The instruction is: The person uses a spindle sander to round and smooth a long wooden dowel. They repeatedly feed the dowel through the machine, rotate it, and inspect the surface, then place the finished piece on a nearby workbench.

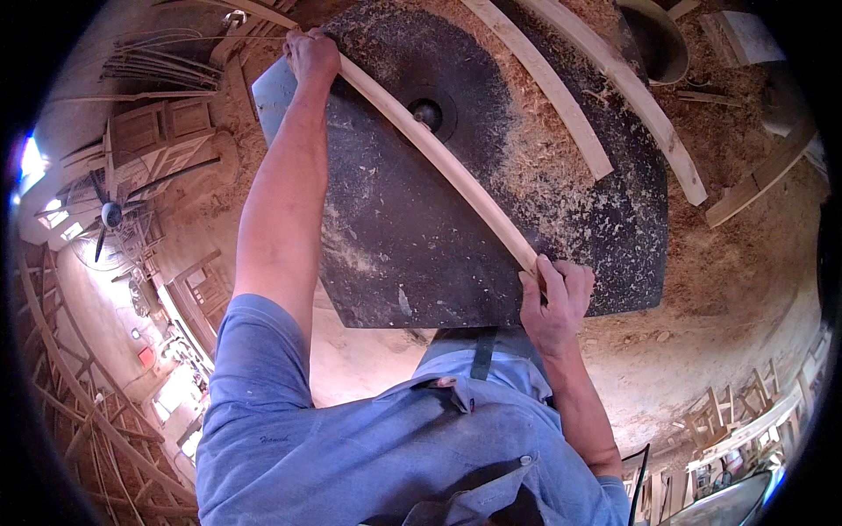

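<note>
A long, slightly curved wooden strip (469, 188) slants across a dark machine table (403, 272) strewn with sawdust. My left hand (313, 57) is closed around its far left end, with the arm stretched out. Around the near right end, by the table's front edge, my right hand (559, 302) has its fingers closed. The strip's middle passes right beside a round spindle (427, 114) set in a circular recess in the table; whether the two touch I cannot tell.
Two curved wooden pieces (548, 96) lie on the table's right part amid shavings. Beyond its right edge are a round container (653, 39) and another board (761, 174). At left stand a fan (111, 215) and a wooden cabinet (158, 131). Wooden frames (724, 408) stand at the lower right.
</note>
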`<action>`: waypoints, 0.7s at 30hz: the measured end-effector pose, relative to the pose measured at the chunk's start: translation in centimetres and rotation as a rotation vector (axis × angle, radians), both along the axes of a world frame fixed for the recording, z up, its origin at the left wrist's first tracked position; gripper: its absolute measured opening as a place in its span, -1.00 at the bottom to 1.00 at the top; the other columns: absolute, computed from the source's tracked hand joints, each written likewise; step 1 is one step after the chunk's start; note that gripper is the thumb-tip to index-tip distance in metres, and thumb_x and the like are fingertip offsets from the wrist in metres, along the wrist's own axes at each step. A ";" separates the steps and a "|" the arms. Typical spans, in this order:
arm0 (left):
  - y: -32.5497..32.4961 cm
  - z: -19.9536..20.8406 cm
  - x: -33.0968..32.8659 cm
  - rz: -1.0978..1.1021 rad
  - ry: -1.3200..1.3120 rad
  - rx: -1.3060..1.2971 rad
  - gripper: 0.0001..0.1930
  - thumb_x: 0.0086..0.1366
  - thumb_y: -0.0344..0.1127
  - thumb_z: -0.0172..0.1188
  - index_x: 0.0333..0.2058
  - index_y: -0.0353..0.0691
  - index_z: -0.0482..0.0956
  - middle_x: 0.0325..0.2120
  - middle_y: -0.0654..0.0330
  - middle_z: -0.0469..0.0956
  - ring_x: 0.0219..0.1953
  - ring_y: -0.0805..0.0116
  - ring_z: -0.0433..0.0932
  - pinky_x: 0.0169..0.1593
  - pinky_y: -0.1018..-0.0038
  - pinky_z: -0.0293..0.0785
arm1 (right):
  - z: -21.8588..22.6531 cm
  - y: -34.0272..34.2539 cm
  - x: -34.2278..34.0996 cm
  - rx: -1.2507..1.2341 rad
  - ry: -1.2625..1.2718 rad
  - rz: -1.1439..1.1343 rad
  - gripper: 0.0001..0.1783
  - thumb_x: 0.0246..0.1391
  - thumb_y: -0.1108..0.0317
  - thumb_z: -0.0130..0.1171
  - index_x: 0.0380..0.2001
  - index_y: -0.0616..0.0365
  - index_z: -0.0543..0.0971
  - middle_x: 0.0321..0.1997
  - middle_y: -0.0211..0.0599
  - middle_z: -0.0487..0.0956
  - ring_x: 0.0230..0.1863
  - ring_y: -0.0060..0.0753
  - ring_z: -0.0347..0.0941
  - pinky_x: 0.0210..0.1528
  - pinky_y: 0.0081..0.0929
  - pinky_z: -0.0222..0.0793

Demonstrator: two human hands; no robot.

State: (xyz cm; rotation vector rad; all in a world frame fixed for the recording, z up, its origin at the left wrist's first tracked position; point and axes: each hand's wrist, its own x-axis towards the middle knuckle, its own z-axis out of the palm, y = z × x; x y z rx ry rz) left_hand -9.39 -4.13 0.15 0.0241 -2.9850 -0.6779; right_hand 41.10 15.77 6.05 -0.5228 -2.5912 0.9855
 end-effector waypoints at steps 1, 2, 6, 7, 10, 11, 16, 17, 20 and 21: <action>0.7 0.9 0.9 0.009 -0.019 0.012 -0.36 0.52 -0.10 -0.06 0.32 -0.57 0.20 0.33 -0.33 0.29 0.46 -0.21 0.14 0.51 0.14 0.07 | 0.0 0.0 -0.2 -0.005 0.001 -0.006 -0.60 -0.08 0.42 0.51 -0.11 0.20 0.68 -0.24 -0.23 0.52 -0.25 -0.11 0.42 -0.17 -0.18 0.30; 1.2 1.4 1.5 0.018 -0.038 0.025 -0.36 0.52 -0.10 -0.06 0.33 -0.58 0.18 0.35 -0.33 0.27 0.48 -0.21 0.12 0.52 0.14 0.04 | 0.0 -0.1 -0.4 -0.010 0.002 -0.012 -0.60 -0.08 0.42 0.51 -0.11 0.20 0.68 -0.25 -0.23 0.52 -0.26 -0.11 0.42 -0.17 -0.18 0.30; 0.9 0.6 1.6 0.027 0.015 0.023 -0.34 0.53 -0.09 -0.06 0.35 -0.57 0.12 0.38 -0.33 0.19 0.50 -0.23 0.05 0.54 0.11 -0.03 | -0.2 -0.5 -1.5 -0.015 0.040 -0.014 -0.62 -0.10 0.42 0.51 -0.14 0.20 0.69 -0.28 -0.23 0.52 -0.28 -0.11 0.42 -0.18 -0.18 0.31; 1.0 0.3 1.8 0.025 0.028 0.023 -0.34 0.53 -0.09 -0.06 0.34 -0.57 0.12 0.39 -0.33 0.18 0.50 -0.24 0.04 0.54 0.11 -0.05 | -0.3 -0.5 -1.8 -0.016 0.048 -0.015 -0.62 -0.10 0.42 0.51 -0.14 0.20 0.69 -0.28 -0.23 0.52 -0.28 -0.11 0.42 -0.19 -0.18 0.31; 1.0 0.2 1.8 0.012 0.002 -0.001 -0.31 0.53 -0.10 -0.07 0.38 -0.58 0.06 0.42 -0.32 0.12 0.52 -0.26 -0.01 0.56 0.10 -0.11 | -0.4 -0.8 -2.4 -0.019 0.056 -0.016 -0.62 -0.11 0.42 0.51 -0.15 0.20 0.69 -0.29 -0.24 0.52 -0.29 -0.12 0.42 -0.19 -0.18 0.31; 1.1 0.3 1.8 0.006 -0.018 -0.013 -0.29 0.53 -0.10 -0.07 0.39 -0.59 0.03 0.44 -0.32 0.10 0.52 -0.26 -0.02 0.57 0.10 -0.13 | -0.3 -0.9 -2.8 -0.019 0.048 -0.017 -0.62 -0.11 0.42 0.51 -0.16 0.20 0.69 -0.30 -0.24 0.52 -0.29 -0.12 0.43 -0.19 -0.18 0.31; 1.6 0.3 2.5 0.023 -0.027 -0.012 -0.21 0.52 -0.09 -0.06 0.43 -0.64 -0.10 0.46 -0.31 0.06 0.54 -0.25 -0.06 0.58 0.12 -0.17 | -0.6 -1.3 -4.3 -0.017 0.085 -0.011 -0.63 -0.12 0.41 0.50 -0.17 0.19 0.69 -0.31 -0.26 0.51 -0.29 -0.11 0.42 -0.18 -0.16 0.30; 1.5 0.3 2.5 0.025 -0.031 -0.022 -0.20 0.52 -0.08 -0.07 0.43 -0.65 -0.11 0.46 -0.31 0.06 0.54 -0.25 -0.07 0.58 0.12 -0.18 | -0.7 -1.4 -4.7 -0.009 0.094 -0.009 -0.63 -0.13 0.41 0.50 -0.17 0.19 0.69 -0.31 -0.26 0.51 -0.29 -0.10 0.42 -0.18 -0.16 0.30; 2.0 0.1 3.3 0.038 -0.049 0.050 -0.19 0.51 -0.09 -0.06 0.43 -0.67 -0.11 0.47 -0.31 0.05 0.55 -0.24 -0.08 0.58 0.13 -0.21 | -0.5 -1.6 -5.9 -0.011 0.093 -0.009 -0.64 -0.13 0.41 0.49 -0.19 0.18 0.68 -0.32 -0.27 0.51 -0.28 -0.10 0.42 -0.17 -0.16 0.30; 2.3 0.3 3.3 0.036 -0.082 0.054 -0.18 0.50 -0.10 -0.05 0.42 -0.68 -0.12 0.48 -0.32 0.03 0.55 -0.24 -0.09 0.59 0.13 -0.21 | -0.5 -1.7 -6.3 -0.015 0.089 -0.011 -0.64 -0.13 0.41 0.49 -0.19 0.17 0.68 -0.32 -0.27 0.51 -0.28 -0.10 0.42 -0.17 -0.15 0.30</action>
